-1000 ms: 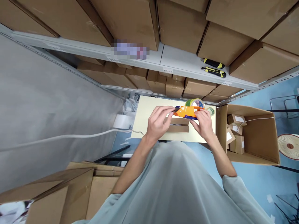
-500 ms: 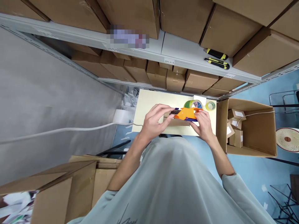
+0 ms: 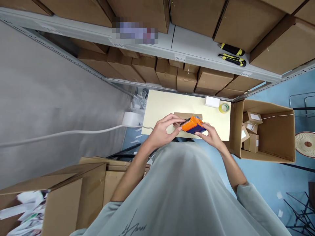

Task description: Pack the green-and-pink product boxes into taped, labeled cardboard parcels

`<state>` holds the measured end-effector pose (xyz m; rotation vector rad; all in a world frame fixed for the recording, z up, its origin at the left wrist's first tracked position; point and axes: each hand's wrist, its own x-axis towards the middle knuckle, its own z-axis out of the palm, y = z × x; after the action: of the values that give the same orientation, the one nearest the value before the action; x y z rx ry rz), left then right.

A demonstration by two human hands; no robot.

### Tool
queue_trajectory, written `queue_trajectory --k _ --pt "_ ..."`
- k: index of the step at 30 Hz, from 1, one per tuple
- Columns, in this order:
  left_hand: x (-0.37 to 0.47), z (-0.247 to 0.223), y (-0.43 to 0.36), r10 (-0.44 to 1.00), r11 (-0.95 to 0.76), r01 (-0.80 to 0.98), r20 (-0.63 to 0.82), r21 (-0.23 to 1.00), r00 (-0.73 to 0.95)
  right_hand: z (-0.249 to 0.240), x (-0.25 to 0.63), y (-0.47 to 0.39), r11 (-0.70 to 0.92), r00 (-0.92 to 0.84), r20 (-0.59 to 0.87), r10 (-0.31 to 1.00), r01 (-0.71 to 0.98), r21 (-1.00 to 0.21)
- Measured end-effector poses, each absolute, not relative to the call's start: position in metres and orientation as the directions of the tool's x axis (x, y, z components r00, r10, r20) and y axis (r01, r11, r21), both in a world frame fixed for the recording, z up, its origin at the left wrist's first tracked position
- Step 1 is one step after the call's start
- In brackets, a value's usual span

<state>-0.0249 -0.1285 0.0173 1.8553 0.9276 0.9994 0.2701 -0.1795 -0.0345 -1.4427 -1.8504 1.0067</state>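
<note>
Between my hands is an orange and dark blue tape dispenser (image 3: 192,124), held tilted over the table. My left hand (image 3: 163,131) grips its left end, thumb in front and fingers behind. At the other end, my right hand (image 3: 211,135) pinches its lower right corner. Only a sliver of green, probably the tape roll, shows at the dispenser's top edge. Behind it, a small cardboard box (image 3: 183,115) lies on the pale yellow table (image 3: 159,103), partly covered by the dispenser and my left hand.
A tape roll (image 3: 224,108) and a small white box (image 3: 212,102) sit at the table's back right. An open carton (image 3: 275,137) with several small boxes stands to the right. Utility knives (image 3: 232,55) lie on the shelf (image 3: 197,44) above. A white cable (image 3: 73,132) crosses from the left.
The tape dispenser has been turned, so the tape roll that showed behind it is now mostly hidden. My right hand has shifted lower on it. The view has moved slightly.
</note>
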Motion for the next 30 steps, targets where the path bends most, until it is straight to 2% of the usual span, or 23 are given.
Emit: queue_trajectory --k 4,12,18,23,30 --pt "-0.025 0.016 -0.129 0.858 -0.332 0.211 0.202 0.919 0.472 -0.042 0.270 -0.183 0.007 -0.212 -0.108 0.971 0.479 -0.878" --pt "-0.018 0.002 -0.125 0.880 -0.289 0.315 0.121 0.904 0.459 -0.059 0.270 -0.192 -0.094 -0.212 -0.189 0.959 0.391 -0.916" --pt "-0.007 -0.010 -0.128 0.929 -0.243 0.330 0.122 0.912 0.348 -0.062 0.269 -0.193 -0.171 -0.234 -0.247 0.940 0.304 -0.937" --pt "0.001 -0.016 -0.131 0.942 -0.244 0.384 0.123 0.891 0.311 -0.059 0.269 -0.190 -0.182 -0.251 -0.272 0.929 0.328 -0.927" --pt "-0.013 -0.010 -0.123 0.869 -0.333 0.342 0.144 0.879 0.474 -0.052 0.278 -0.187 -0.227 -0.298 -0.330 0.896 0.331 -0.916"
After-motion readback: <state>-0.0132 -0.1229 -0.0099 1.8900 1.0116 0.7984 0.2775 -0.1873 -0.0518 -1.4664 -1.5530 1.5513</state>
